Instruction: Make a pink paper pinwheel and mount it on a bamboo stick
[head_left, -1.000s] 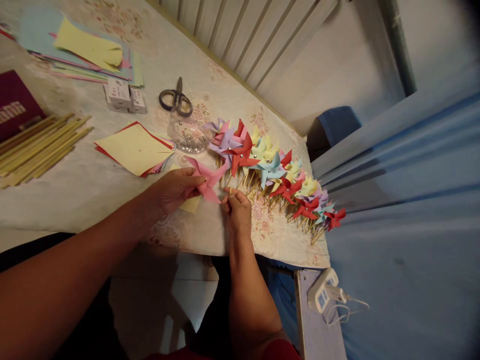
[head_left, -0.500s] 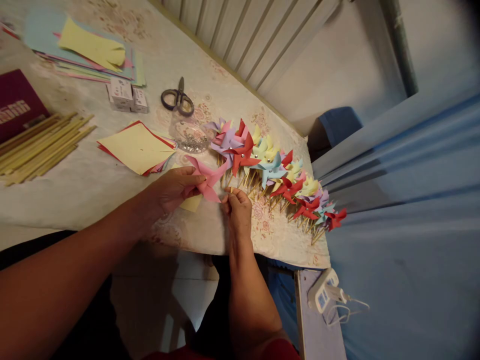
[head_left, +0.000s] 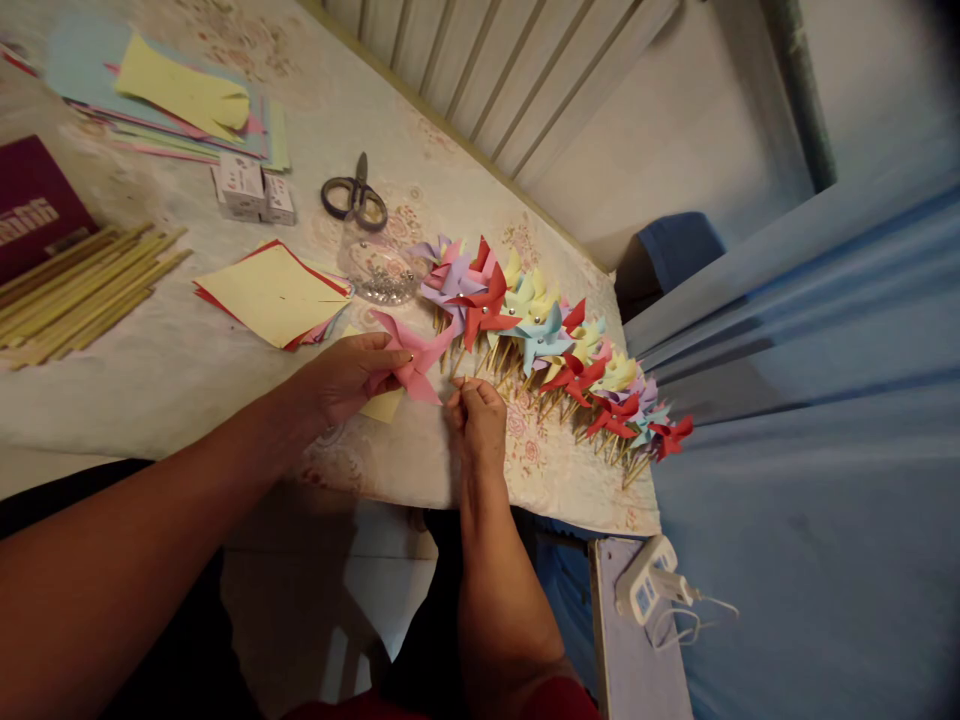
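A pink paper pinwheel (head_left: 421, 366) with folded blades is pinched near its middle by my left hand (head_left: 352, 375). Just right of it, my right hand (head_left: 480, 418) is closed, thumb against fingertips; a tiny tan tip shows there, too small to name. Close beyond both hands, finished pinwheels in red, yellow, blue and purple (head_left: 540, 335) lie in a long row, their sticks toward me. A yellow paper piece (head_left: 384, 405) lies partly under my left hand. Small metal fasteners fill part of a clear plastic dish (head_left: 386, 285) beyond it.
Square paper sheets (head_left: 274, 295) are stacked left of the dish. Scissors (head_left: 358, 200) lie behind it, slightly spread. Small boxes (head_left: 244, 188), coloured paper (head_left: 90, 60) and wooden sticks (head_left: 97, 295) beside a maroon box (head_left: 34, 210) occupy the left. A power strip (head_left: 645, 580) is at lower right.
My right hand has shifted very slightly to the right, and its fingertips have closed up a little. The left hand and pink pinwheel stay in place.
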